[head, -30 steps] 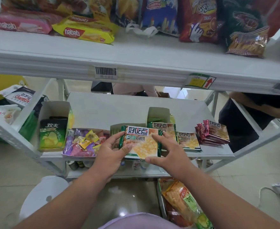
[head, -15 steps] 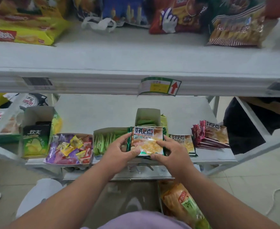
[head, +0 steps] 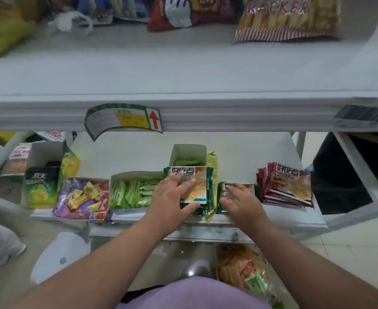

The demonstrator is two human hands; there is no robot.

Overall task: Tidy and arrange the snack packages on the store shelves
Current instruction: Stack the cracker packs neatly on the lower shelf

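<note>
on the white lower shelf (head: 139,152), snack packets (head: 197,186) over tiled floor (head: 350,253).

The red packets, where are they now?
The red packets lie stacked at the right end of the lower shelf, just right of the right hand.

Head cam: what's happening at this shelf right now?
A person is tidying snack packs on the lower shelf. The left hand lies on the top of a stack of green-edged cracker packs, thumb at the stack's front edge. The right hand rests on a smaller green-edged pack beside it. Red packs lie further right, and an open box of green sachets sits to the left.
</note>
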